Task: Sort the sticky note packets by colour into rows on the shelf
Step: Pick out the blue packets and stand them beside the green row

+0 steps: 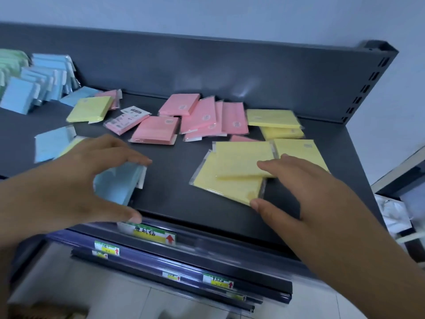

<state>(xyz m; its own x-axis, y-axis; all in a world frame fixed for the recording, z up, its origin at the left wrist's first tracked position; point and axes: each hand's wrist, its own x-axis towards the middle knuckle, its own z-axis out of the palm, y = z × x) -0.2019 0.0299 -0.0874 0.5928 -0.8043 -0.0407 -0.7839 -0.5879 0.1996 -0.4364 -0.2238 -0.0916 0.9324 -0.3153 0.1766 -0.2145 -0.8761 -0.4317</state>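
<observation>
Sticky note packets lie loose on the dark shelf (174, 199). My left hand (76, 180) grips a blue packet (117, 185) near the front edge, fingers over its top and thumb below it. My right hand (305, 196) holds two overlapping yellow packets (232, 178), with fingertips on the upper one and the thumb at the lower one's corner. Several pink packets (200, 116) are heaped mid-shelf. More yellow packets (273, 118) are stacked at the back right. Blue packets (39, 84) stand in a row at the far left, beside a green row (11, 63).
A lone yellow packet (92, 109) and a loose blue one (53, 143) lie at the left. The shelf's back panel (207, 65) rises behind everything. Price labels (149, 233) run along the front rail, with lower shelves beneath. White furniture stands at the right (395, 210).
</observation>
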